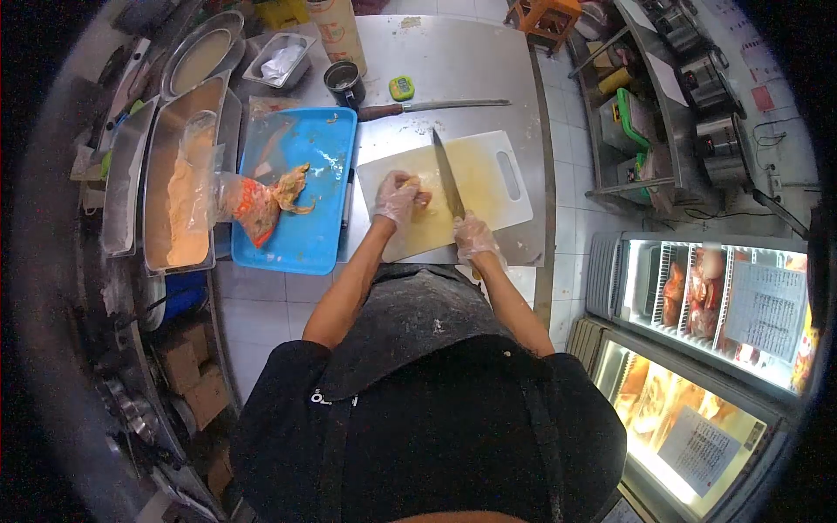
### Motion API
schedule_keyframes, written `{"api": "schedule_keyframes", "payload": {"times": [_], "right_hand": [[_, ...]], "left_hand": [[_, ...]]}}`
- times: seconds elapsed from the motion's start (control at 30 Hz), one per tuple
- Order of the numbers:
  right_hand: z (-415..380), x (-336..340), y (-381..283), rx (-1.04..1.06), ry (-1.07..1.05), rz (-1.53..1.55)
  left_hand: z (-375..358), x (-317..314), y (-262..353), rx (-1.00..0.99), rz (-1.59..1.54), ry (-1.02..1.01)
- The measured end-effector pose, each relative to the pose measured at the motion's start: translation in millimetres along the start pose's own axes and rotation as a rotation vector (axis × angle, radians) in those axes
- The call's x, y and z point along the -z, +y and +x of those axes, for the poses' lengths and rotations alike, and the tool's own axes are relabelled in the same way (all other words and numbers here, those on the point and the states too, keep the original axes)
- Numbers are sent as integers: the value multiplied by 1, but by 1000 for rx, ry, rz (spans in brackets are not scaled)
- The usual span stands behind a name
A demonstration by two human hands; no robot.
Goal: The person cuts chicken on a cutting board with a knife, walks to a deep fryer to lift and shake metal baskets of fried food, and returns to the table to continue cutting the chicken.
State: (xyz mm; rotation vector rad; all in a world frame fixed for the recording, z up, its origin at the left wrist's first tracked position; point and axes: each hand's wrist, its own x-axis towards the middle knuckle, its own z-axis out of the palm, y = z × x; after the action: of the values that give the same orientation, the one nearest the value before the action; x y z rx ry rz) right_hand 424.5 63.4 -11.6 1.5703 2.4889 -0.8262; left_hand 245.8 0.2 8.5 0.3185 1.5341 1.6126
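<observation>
A white cutting board (504, 199) with a handle slot lies on the steel table, its middle stained yellowish. My right hand (476, 235), in a clear plastic glove, is closed around the handle of a long knife (447, 173), whose blade points away from me over the board. My gloved left hand (397, 197) is closed on a small piece of meat (422, 199) at the board's left side. Left of the board, a blue tray (301, 235) holds a plastic bag of red and pale food (255, 212) and a yellowish piece of meat or skin (292, 186).
Behind the board lie a second knife (458, 104), a green timer (401, 88) and a dark metal cup (344, 83). Steel pans, one with orange powder (187, 209), stand at the left. Lit fridges (689, 327) and shelves (645, 148) are on the right.
</observation>
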Motion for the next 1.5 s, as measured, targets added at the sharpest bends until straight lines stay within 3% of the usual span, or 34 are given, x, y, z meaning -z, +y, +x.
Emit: {"api": "schedule_keyframes", "payload": {"times": [0.07,0.17,0.23,0.3,0.33,0.4,0.5,0.63,0.67,0.7,0.73,0.77,0.83,0.93,1.0,1.1,1.17,1.2,1.27,1.37,1.5], "right_hand": [[-9,19,-8,-120,-45,127],[11,-26,41,57,-4,-2],[-7,7,11,-38,-9,51],[-13,13,0,-133,-14,100],[-11,5,2,-45,-15,85],[-13,0,-8,43,-21,70],[-21,13,-29,-30,-74,18],[-14,6,-6,109,-146,-59],[-15,6,-3,128,-161,-159],[-18,4,-3,-67,-28,-69],[-15,2,-4,-62,-28,-75],[-11,-1,-3,16,-32,-46],[-8,7,-19,86,-38,-16],[-2,15,-53,268,-142,-101],[3,5,-53,328,-15,-183],[2,-24,-20,142,-143,-86],[-34,3,-5,426,-125,-144],[-40,0,4,436,-123,-154],[-55,-17,25,37,-174,-101],[-55,-3,14,160,-63,-84],[-19,-20,5,56,-176,4]], "left_hand": [[-3,-11,12,24,-127,-108],[-4,-5,5,50,6,-49],[6,18,-27,73,77,1],[26,52,-84,71,633,149],[14,46,-68,75,635,146],[-10,35,-38,-48,988,265],[-11,25,-32,-148,1123,206],[-5,12,-28,-332,1308,128],[-3,14,-29,-326,1303,143],[-3,14,-28,-319,1303,98],[-2,13,-27,-315,1303,47],[-2,13,-28,-317,1300,45],[-5,14,-34,-501,1351,76],[-3,11,-42,-481,1312,123],[2,9,-47,-466,1316,98],[2,8,-45,-426,1285,51],[4,5,-44,-412,1244,53],[6,6,-45,-456,1260,84],[3,8,-50,-488,1277,105],[9,9,-47,-436,1392,58],[2,5,-43,-387,1346,71]]}}
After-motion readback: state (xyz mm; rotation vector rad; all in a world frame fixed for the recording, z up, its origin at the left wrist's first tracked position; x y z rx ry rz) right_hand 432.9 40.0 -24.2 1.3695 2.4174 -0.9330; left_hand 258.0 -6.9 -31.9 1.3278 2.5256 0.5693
